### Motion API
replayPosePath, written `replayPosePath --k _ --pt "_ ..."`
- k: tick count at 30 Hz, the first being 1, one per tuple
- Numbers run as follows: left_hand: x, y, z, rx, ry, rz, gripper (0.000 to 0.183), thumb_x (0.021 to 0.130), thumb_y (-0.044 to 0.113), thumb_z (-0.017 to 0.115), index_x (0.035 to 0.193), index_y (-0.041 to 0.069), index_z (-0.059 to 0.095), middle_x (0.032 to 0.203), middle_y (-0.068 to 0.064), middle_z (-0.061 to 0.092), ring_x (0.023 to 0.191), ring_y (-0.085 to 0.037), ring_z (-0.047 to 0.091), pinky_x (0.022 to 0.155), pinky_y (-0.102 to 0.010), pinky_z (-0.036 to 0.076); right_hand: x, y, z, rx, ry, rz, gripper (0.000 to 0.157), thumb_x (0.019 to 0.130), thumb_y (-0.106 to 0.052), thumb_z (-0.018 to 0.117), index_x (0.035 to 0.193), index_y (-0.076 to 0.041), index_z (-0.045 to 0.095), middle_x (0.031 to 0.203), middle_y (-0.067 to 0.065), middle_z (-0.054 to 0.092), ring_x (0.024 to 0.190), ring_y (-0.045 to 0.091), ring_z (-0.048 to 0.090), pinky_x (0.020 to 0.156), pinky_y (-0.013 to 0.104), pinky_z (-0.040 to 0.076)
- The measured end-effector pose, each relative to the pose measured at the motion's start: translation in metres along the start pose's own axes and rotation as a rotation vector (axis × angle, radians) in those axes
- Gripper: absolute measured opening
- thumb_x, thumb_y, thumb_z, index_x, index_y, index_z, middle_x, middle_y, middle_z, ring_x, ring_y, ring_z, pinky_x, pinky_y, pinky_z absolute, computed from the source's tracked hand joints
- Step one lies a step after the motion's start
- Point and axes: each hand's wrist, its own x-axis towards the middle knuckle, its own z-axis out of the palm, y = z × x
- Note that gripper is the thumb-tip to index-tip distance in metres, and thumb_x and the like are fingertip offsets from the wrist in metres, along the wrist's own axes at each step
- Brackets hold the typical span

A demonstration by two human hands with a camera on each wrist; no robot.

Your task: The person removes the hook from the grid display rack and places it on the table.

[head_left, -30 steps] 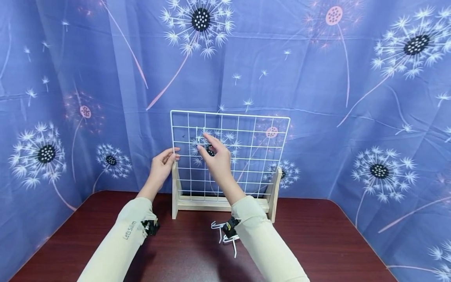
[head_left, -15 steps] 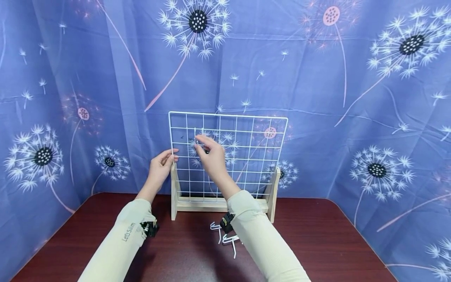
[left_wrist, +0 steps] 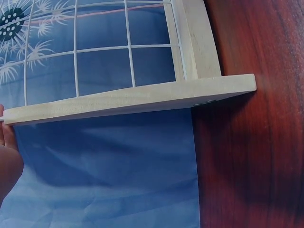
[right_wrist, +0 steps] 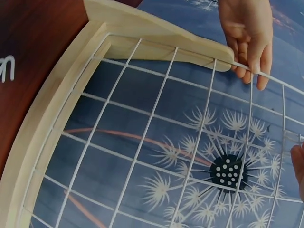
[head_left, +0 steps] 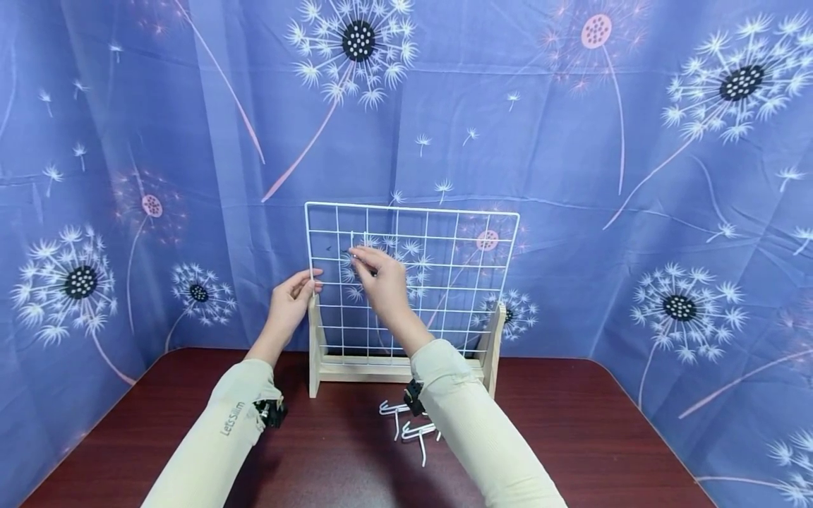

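A white wire grid panel (head_left: 444, 266) stands upright in a wooden stand (head_left: 368, 369). My left hand (head_left: 290, 302) grips the panel's left side wire between thumb and fingers, just above the stand's left upright. At the upper left of the grid, my right hand (head_left: 384, 281) pinches a white wire hook (head_left: 352, 240) with thumb and index finger. The hook's two upper prongs show near the second wire from the top; the fingers hide most of the rest. In the right wrist view only the fingertips (right_wrist: 298, 164) of the right hand show, at the right edge.
Several loose white hooks (head_left: 419, 432) lie on the dark red table (head_left: 330, 451) in front of the stand, partly under the right forearm. A blue dandelion-print curtain (head_left: 559, 141) hangs close behind the grid and along both sides.
My right thumb and index finger, apart a second ago, have come together on the hook, and the hand has tilted slightly. The left hand keeps its grip on the grid's side.
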Motion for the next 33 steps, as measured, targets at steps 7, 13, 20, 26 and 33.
replayPosePath --k 7,13,20,26,33 --pt "0.001 0.0 0.0 -0.021 0.006 -0.009 0.029 0.099 0.002 0.05 0.124 -0.007 0.059 0.109 -0.035 0.062 0.099 -0.035 0.064 0.074 -0.019 0.05 0.003 0.0 -0.002 -0.036 0.024 -0.063 0.018 0.09 -0.006 0.067 0.106 -0.001 0.073 0.109 0.014 0.07 0.102 0.025 0.067 0.085 0.018 0.05" --pt "0.013 -0.028 0.001 -0.02 0.017 0.011 0.029 0.1 0.009 0.052 0.125 -0.001 0.062 0.107 -0.03 0.064 0.09 -0.015 0.067 0.074 -0.015 0.049 0.006 -0.002 -0.003 -0.001 0.045 -0.103 0.019 0.092 -0.007 0.065 0.108 0.0 0.072 0.109 0.014 0.07 0.101 0.024 0.068 0.083 0.015 0.049" --pt "0.014 -0.035 0.0 -0.009 0.025 0.009 0.028 0.1 0.01 0.052 0.124 0.002 0.063 0.107 -0.027 0.065 0.094 -0.023 0.066 0.073 -0.014 0.048 0.007 -0.006 -0.005 0.045 0.068 -0.126 0.02 0.092 -0.006 0.065 0.109 0.001 0.071 0.11 0.014 0.069 0.096 0.023 0.069 0.08 0.015 0.05" --pt "0.014 -0.035 -0.001 -0.013 0.024 0.02 0.028 0.1 0.009 0.052 0.124 0.0 0.062 0.107 -0.028 0.065 0.097 -0.031 0.066 0.074 -0.014 0.049 0.005 -0.004 -0.007 0.062 0.097 -0.144 0.018 0.091 -0.004 0.065 0.107 0.001 0.072 0.108 0.014 0.07 0.098 0.023 0.069 0.083 0.017 0.05" --pt "0.014 -0.034 -0.001 -0.006 0.016 0.014 0.028 0.1 0.01 0.052 0.125 0.001 0.062 0.107 -0.027 0.066 0.098 -0.031 0.065 0.073 -0.014 0.048 0.002 -0.004 -0.014 0.066 0.107 -0.177 0.017 0.09 -0.004 0.066 0.105 0.0 0.073 0.108 0.015 0.07 0.102 0.025 0.067 0.089 0.018 0.048"
